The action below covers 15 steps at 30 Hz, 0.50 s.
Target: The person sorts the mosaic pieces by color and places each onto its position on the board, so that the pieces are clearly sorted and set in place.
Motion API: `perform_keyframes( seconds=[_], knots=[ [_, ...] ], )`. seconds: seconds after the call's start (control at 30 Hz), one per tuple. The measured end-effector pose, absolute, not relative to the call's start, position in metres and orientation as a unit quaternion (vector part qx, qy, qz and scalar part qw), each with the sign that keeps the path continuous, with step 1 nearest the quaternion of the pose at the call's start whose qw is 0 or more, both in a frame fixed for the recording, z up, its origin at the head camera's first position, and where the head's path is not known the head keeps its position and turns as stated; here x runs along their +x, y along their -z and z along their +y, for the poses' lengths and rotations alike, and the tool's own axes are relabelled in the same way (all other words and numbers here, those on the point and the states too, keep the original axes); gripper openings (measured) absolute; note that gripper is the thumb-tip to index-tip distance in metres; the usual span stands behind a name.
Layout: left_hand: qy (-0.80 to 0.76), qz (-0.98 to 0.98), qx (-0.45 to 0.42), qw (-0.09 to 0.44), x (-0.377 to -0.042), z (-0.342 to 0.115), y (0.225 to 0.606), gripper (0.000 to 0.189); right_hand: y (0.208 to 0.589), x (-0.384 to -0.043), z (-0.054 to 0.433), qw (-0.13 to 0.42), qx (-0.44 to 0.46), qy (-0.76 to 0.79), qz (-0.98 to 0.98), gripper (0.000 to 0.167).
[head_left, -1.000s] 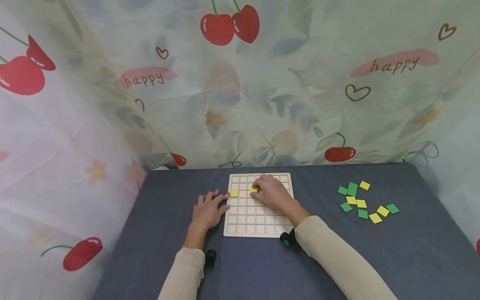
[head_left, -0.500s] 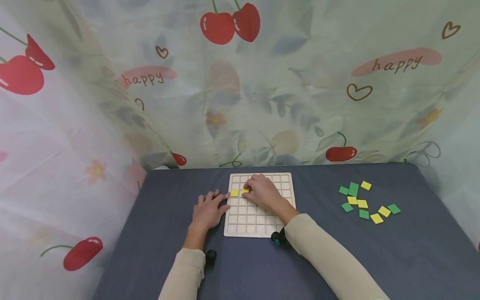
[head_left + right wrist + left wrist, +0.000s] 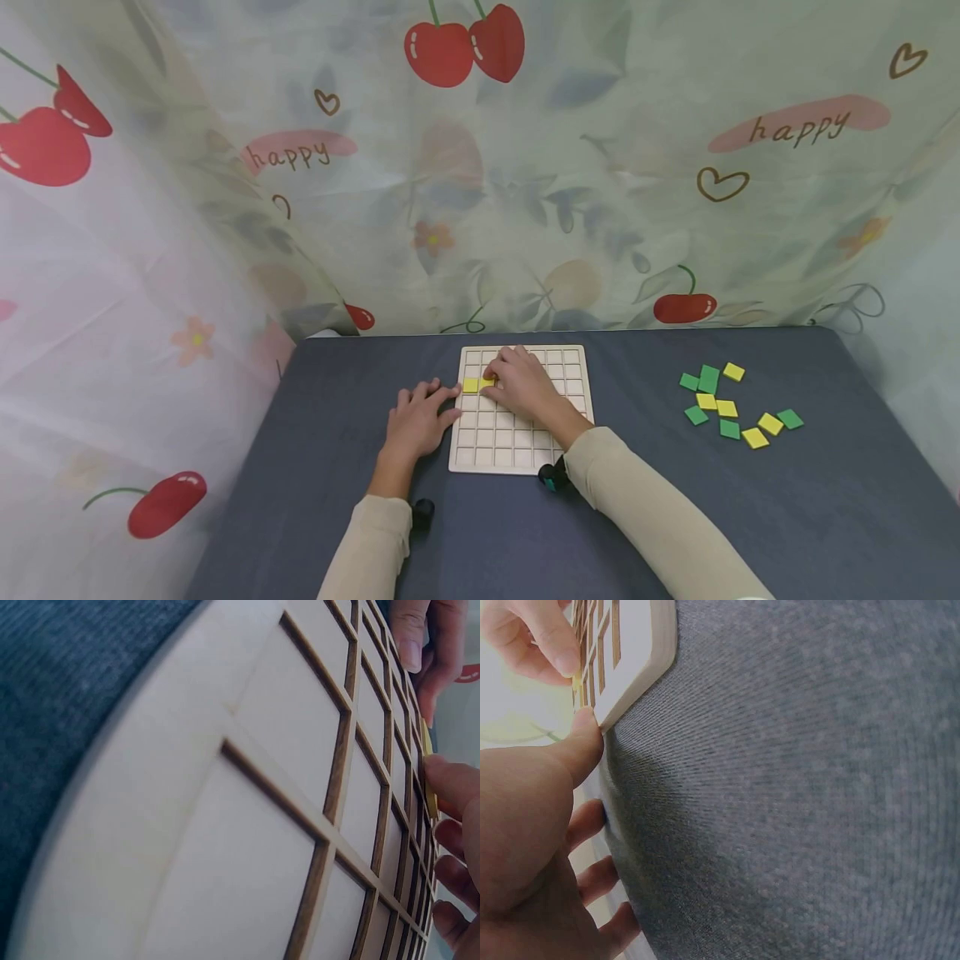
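Observation:
A pale wooden grid board [image 3: 504,457] lies on the dark cloth. In its leftmost column sits a square yellow tile [image 3: 470,386]. Just right of that tile, my right hand [image 3: 523,388] pinches a second yellow tile [image 3: 486,382] between thumb and fingers, low over the board; the hand partly covers it. The right wrist view shows the thumb [image 3: 450,780] against the yellow piece. My left hand [image 3: 417,422] rests beside the board with fingers spread, its forefinger and thumb at the left edge. Close up in the left wrist view, the left thumb [image 3: 583,746] meets the board's rim.
Several loose tiles lie scattered to the right of the board, among them a yellow tile [image 3: 755,438] and a green tile [image 3: 730,429]. Behind the table [image 3: 480,542] hangs a curtain [image 3: 525,208] printed with cherries.
My right hand has slid left across the board with its yellow tile, bringing it beside the one in the leftmost column. The left hand has stayed at the board's edge.

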<state>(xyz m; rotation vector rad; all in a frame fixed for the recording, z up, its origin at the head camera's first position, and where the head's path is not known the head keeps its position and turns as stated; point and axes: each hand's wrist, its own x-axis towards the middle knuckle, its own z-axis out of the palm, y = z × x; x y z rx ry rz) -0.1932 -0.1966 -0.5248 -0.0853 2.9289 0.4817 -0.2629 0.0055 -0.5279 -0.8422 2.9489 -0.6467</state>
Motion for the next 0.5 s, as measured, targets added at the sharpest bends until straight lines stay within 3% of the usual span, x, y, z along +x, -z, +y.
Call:
perform_keyframes(
  seconds=[0.5],
  knots=[
    [-0.161, 0.983, -0.03, 0.088, -0.1934, -0.1974, 0.5253, 0.05, 0.5288, -0.2608, 0.0073, 0.004, -0.264, 0.182, 0.947, 0.034]
  ],
)
